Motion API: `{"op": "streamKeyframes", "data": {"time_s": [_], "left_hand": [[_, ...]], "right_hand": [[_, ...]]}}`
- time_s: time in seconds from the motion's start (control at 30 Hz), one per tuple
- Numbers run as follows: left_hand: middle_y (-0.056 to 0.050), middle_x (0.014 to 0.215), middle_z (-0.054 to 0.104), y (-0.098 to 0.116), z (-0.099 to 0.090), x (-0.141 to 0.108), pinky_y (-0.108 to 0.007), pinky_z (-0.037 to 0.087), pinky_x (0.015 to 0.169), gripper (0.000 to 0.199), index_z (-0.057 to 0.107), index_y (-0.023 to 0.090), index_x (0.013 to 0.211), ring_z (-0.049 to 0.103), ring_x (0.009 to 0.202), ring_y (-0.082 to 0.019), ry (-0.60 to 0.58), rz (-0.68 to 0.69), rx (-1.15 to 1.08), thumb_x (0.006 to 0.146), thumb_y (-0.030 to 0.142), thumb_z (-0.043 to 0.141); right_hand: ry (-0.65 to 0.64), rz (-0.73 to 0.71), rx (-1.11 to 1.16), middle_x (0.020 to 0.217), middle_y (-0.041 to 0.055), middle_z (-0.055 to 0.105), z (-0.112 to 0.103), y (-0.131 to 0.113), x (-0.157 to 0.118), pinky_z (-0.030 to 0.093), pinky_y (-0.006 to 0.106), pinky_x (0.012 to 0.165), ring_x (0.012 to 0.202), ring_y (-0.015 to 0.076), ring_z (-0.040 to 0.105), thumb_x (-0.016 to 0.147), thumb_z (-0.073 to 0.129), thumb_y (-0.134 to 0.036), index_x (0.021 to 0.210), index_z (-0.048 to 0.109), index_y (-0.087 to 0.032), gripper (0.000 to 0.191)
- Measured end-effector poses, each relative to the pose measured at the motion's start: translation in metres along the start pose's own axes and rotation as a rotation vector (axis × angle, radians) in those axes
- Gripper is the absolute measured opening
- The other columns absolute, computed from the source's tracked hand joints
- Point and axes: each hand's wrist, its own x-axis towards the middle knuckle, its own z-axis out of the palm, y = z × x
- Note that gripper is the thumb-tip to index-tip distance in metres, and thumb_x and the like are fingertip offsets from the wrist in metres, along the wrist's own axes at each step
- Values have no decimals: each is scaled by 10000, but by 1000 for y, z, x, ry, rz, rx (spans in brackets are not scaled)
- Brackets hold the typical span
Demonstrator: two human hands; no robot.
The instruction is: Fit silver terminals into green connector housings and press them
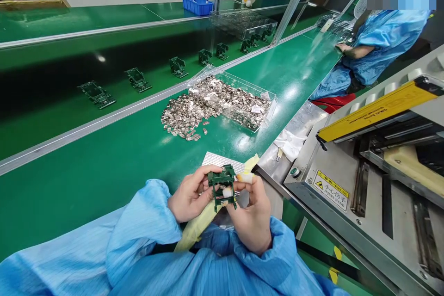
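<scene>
Between my two hands, close to my body, is a dark green plastic frame [222,176] with open slots. My left hand [190,195] grips it from the left with thumb and fingers. From the other side my right hand [255,208] pinches its lower right part; white finger covers show on some of its fingertips. Whether a small piece sits between those right fingers cannot be made out. Under the hands lie a white gridded sheet [210,159] and a pale yellow cloth strip [194,231].
Beyond my hands, a clear bin [274,110] of small metal pieces stands beside a loose heap [183,115]. Green frames [138,78] line the conveyor belt. At right stands a machine [333,189] with a yellow bar [378,111]. A co-worker in blue [388,46] sits further along.
</scene>
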Motion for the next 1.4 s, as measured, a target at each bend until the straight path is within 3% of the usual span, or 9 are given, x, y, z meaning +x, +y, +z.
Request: {"op": "streamKeyframes", "data": {"time_s": [0.2, 0.33, 0.57, 1.0, 1.23, 1.33, 1.4], "left_hand": [[21, 744, 652, 9, 10, 0, -173, 452, 490, 285, 526, 253, 1144, 585, 551, -94, 82, -18, -25, 871, 249, 609], [29, 718, 642, 9, 12, -1, -178, 468, 508, 294, 521, 249, 1130, 576, 542, -95, 118, -49, -10, 852, 227, 615], [18, 710, 652, 5, 10, -1, -196, 452, 504, 329, 562, 250, 1096, 572, 541, -111, 138, -82, 39, 784, 180, 643], [32, 664, 577, 16, 14, -5, -177, 403, 484, 331, 579, 187, 1052, 491, 513, -82, 132, -173, 45, 727, 147, 622], [46, 612, 537, 16, 28, -13, -177, 441, 507, 311, 596, 171, 1057, 516, 528, -90, 98, -180, 86, 747, 151, 625], [45, 628, 560, 17, 33, -14, -169, 464, 490, 315, 596, 181, 1062, 535, 517, -86, 95, -196, 54, 755, 185, 670], [30, 693, 597, 18, 33, -10, -175, 504, 510, 326, 579, 187, 1065, 570, 538, -87, 132, -183, -12, 764, 229, 696]], "right_hand": [[57, -18, 17, 810, 1, 667, 3, 8, -3, 510, 279, 662, 733, 171, 645, 743, 665, -126, 931, 556, -238, 245], [45, 65, 183, 918, 32, 664, 6, 9, -1, 540, 290, 715, 806, 173, 647, 761, 692, -159, 1036, 570, -240, 312], [-85, 299, 462, 829, 5, 658, 10, 3, 8, 553, 272, 699, 765, 160, 648, 736, 765, -273, 943, 546, -240, 303], [-65, 465, 622, 779, -35, 622, 10, 4, -2, 507, 233, 684, 723, 128, 598, 651, 804, -204, 868, 534, -232, 347], [-4, 434, 666, 745, -52, 588, 2, 8, -17, 476, 206, 644, 684, 106, 567, 669, 762, -159, 845, 528, -237, 303], [8, 378, 629, 777, -26, 620, -7, 17, -22, 493, 233, 671, 717, 127, 595, 723, 738, -211, 883, 567, -234, 235], [103, 350, 559, 824, 0, 646, -15, 32, -25, 504, 263, 719, 752, 144, 610, 775, 710, -282, 928, 598, -227, 197]]}}
